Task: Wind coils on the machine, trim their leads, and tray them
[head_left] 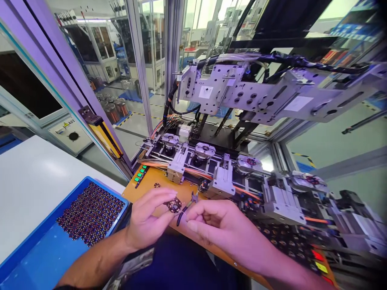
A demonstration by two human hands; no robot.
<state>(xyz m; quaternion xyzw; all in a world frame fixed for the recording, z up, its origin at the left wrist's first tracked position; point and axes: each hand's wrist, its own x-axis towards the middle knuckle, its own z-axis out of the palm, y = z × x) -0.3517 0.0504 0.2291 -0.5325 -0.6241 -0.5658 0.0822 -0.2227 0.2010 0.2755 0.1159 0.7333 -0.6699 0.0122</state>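
My left hand (151,217) grips a small round motor stator (175,206) by its edge, between thumb and fingers. The stator has dark and copper-coloured windings around a ring. Close on its right, my right hand (216,219) is closed in a pinch, with a thin wire (183,210) faintly visible between the stator and the fingertips. Just behind the fingers lies a pair of side cutters (194,198) with dark handles, partly hidden by my right hand. Another small ring-shaped stator (157,185) rests on the orange-yellow worktop (136,193).
To my left, a blue tray (39,257) heaped with small wound parts (93,211) stands on a white table (36,173). Ahead is a machine with round metal fixtures (204,150) under a large plate (211,88). Green buttons (140,176) and a yellow sensor bar (105,139) sit left.
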